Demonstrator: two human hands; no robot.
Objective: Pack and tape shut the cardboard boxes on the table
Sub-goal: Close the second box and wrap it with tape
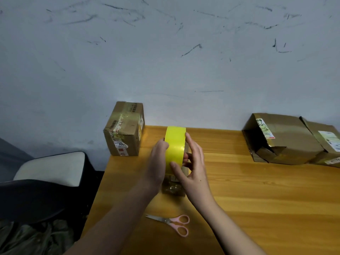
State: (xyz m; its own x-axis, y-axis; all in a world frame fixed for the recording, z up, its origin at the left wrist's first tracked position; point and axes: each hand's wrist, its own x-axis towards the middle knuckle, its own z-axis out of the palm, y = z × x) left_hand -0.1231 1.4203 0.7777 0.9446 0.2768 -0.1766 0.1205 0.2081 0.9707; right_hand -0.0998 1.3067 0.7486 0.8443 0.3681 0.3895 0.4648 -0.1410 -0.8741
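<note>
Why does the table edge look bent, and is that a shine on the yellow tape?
Head view: the wide-angle lens bows the table edges and leans the box at the far left corner. A pale glare streak sits on the yellow tape roll, held between the left hand and right hand. The tabletop also reflects soft light; the left side is dim.

Dim, cool light across the wall (165,52), with the upper corners of the frame darker. A soft sheen lies on the wooden table (257,190) right of centre, and glare glints off the yellow tape roll (174,146). Wide-angle bending curves the table edge; lower left sinks into murky shadow.
</note>
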